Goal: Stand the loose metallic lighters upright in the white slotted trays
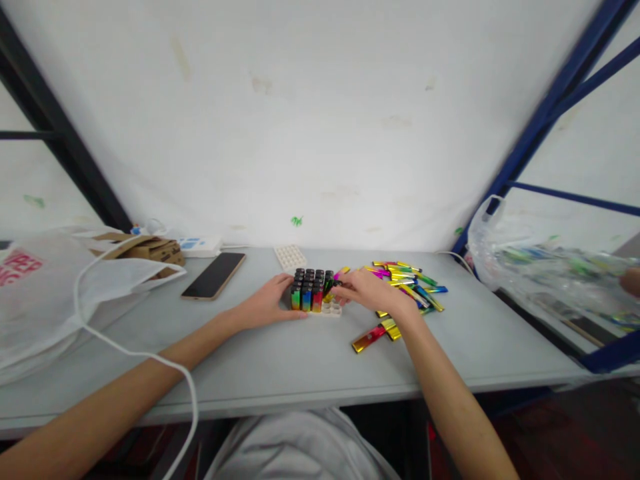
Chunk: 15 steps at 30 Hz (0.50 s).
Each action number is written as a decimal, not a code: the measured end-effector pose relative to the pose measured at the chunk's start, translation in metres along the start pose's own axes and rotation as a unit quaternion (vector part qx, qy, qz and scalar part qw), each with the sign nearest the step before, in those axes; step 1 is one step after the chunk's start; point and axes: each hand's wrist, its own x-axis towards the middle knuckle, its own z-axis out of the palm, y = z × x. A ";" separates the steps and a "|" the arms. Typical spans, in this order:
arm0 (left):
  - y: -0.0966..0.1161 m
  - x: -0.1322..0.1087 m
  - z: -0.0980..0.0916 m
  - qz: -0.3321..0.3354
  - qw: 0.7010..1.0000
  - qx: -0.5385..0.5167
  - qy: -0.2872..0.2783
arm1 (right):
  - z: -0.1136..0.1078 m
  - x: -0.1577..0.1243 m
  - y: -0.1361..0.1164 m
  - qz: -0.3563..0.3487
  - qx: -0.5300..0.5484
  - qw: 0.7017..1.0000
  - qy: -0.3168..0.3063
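Several lighters (307,298) with black tops and shiny coloured bodies stand upright in rows in a white holed tray (332,311). Empty holes show at the tray's right front. My left hand (270,301) clasps the left side of this group, thumb along the front and fingers toward the back. Over the right side of the tray, my right hand (363,288) has its fingers closed on a dark-topped lighter (329,283), which is tilted and partly hidden. Beside that hand lies a loose pile of shiny coloured lighters (415,287), with a red and gold one (369,339) nearer me.
A second white holed tray (290,257) lies near the wall. To the left are a phone (214,275), a white plastic bag (45,293) and a white cable (125,348) hanging across my left arm. Clear bags (560,267) fill the right, near a blue frame (540,127).
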 end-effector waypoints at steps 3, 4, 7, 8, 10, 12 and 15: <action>0.001 0.000 0.000 0.005 1.000 -0.002 0.004 | 0.000 -0.001 -0.003 0.004 -0.043 0.999 0.003; 0.001 0.000 0.000 0.004 1.000 -0.003 0.006 | -0.001 -0.001 -0.004 0.000 -0.061 0.998 0.006; 0.001 0.001 -0.001 0.000 1.000 -0.003 0.007 | -0.001 -0.002 -0.004 -0.008 -0.096 0.995 0.006; 0.001 0.001 -0.001 -0.001 1.000 -0.002 0.007 | 0.000 -0.001 -0.004 -0.004 -0.105 0.994 0.009; -0.001 0.001 -0.001 -0.001 1.000 0.000 0.010 | 0.004 0.001 -0.006 0.009 -0.125 0.992 0.023; -0.003 0.001 -0.001 0.002 1.000 0.002 0.013 | 0.009 0.004 -0.008 0.028 -0.142 0.989 0.035; -0.003 0.001 -0.001 0.008 1.000 0.008 0.011 | 0.015 0.007 -0.011 0.063 -0.157 0.985 0.030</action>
